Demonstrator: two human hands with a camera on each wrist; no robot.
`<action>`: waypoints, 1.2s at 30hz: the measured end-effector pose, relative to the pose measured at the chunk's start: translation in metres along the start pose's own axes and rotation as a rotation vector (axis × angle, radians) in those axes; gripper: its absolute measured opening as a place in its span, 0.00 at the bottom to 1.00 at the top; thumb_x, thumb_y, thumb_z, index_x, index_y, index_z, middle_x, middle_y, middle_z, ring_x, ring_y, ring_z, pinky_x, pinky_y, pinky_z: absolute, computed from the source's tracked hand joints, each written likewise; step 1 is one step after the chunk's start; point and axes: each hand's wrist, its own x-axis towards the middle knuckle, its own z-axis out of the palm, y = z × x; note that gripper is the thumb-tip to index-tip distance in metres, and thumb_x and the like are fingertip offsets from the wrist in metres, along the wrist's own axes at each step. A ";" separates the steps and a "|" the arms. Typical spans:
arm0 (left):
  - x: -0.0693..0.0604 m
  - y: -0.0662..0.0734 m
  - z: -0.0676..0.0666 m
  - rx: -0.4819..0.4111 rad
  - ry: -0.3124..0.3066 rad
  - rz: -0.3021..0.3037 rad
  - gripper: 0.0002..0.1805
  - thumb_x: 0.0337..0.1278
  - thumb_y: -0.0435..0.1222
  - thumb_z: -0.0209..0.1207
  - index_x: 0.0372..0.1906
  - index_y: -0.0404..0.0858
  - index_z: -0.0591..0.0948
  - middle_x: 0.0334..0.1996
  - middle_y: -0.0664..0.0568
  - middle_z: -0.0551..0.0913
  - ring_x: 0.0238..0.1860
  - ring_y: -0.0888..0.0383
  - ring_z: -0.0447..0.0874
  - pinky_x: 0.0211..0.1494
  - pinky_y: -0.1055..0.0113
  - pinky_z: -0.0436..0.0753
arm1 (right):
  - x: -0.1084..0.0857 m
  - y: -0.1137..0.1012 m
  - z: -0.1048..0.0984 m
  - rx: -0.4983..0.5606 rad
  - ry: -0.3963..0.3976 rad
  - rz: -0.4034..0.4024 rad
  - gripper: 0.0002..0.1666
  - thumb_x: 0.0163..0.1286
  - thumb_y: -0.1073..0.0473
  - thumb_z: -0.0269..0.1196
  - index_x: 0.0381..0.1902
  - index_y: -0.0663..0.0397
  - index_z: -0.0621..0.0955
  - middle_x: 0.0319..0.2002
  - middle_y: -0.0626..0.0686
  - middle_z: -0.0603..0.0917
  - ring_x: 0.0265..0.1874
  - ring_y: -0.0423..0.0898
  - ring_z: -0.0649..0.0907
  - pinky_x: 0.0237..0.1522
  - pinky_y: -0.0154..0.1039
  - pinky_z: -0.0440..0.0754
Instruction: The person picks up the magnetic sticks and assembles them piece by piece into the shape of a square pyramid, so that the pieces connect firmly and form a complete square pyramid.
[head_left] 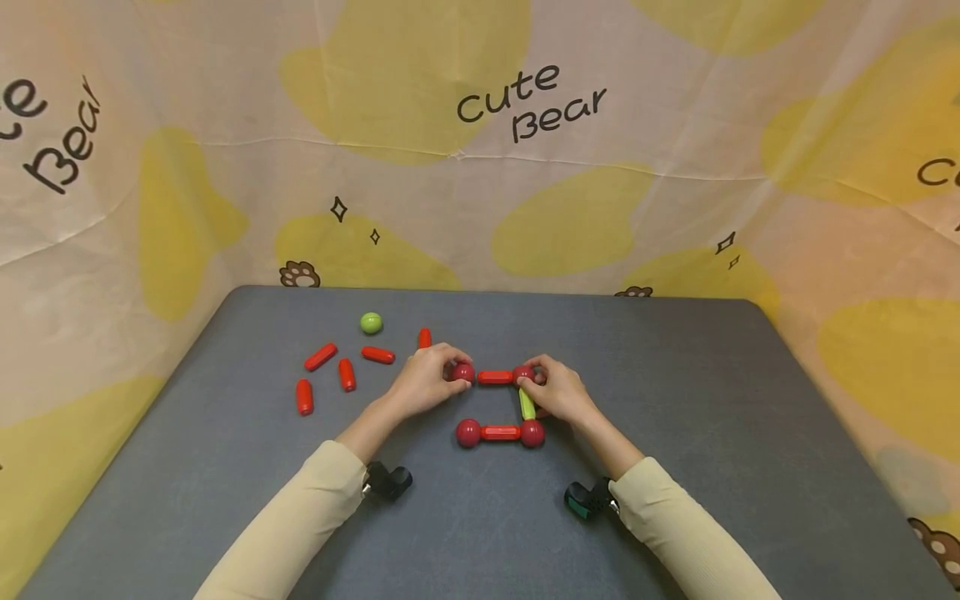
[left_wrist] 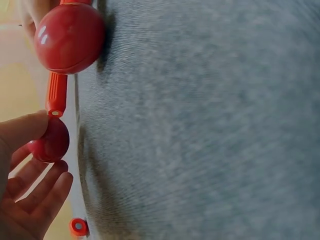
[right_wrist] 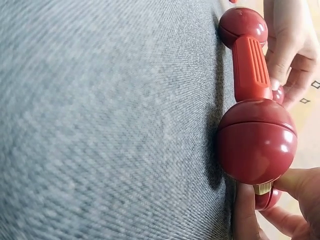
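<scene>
Dark red ball (head_left: 462, 373) is pinched between the thumb and fingers of my left hand (head_left: 423, 379), over the middle of the grey table (head_left: 675, 400). It sits just left of the free end of an upper red rod (head_left: 493, 377); a thin gap shows from my head, while at my left wrist the two look so close that I cannot tell whether they touch. At the rod's other end is a corner ball (head_left: 522, 375), which I grip with the thumb and fingers of my right hand (head_left: 560, 392). My two hands are apart, with that rod between them.

From the corner ball a lime-green rod (head_left: 527, 405) runs down towards me to a near right ball (head_left: 532, 433). A lower red rod (head_left: 500, 432) joins this one to a near left ball (head_left: 468, 433), so the pieces form three sides of a rectangle, open on the left.

Further left I have five loose red rods (head_left: 347, 375) scattered about, one of them just beyond my left hand and partly hidden by it. A green ball (head_left: 371, 323) lies behind them, near the table's far edge. Beyond the table hangs a pale cloth (head_left: 435, 200) with yellow patches and the words "Cute Bear".
</scene>
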 end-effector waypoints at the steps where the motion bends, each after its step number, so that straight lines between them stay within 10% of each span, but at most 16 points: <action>1: -0.001 -0.001 0.000 0.000 -0.002 0.001 0.16 0.44 0.37 0.68 0.42 0.40 0.83 0.36 0.52 0.81 0.33 0.58 0.78 0.35 0.66 0.74 | 0.000 0.000 0.000 0.000 0.001 -0.001 0.21 0.61 0.53 0.62 0.49 0.58 0.77 0.29 0.53 0.75 0.26 0.45 0.73 0.26 0.34 0.69; 36: -0.001 -0.001 -0.004 -0.056 -0.025 -0.005 0.17 0.48 0.36 0.65 0.46 0.40 0.82 0.43 0.50 0.82 0.42 0.55 0.81 0.45 0.58 0.77 | 0.000 0.001 0.002 -0.015 0.011 0.002 0.21 0.61 0.53 0.63 0.50 0.57 0.76 0.29 0.53 0.76 0.26 0.45 0.74 0.25 0.34 0.69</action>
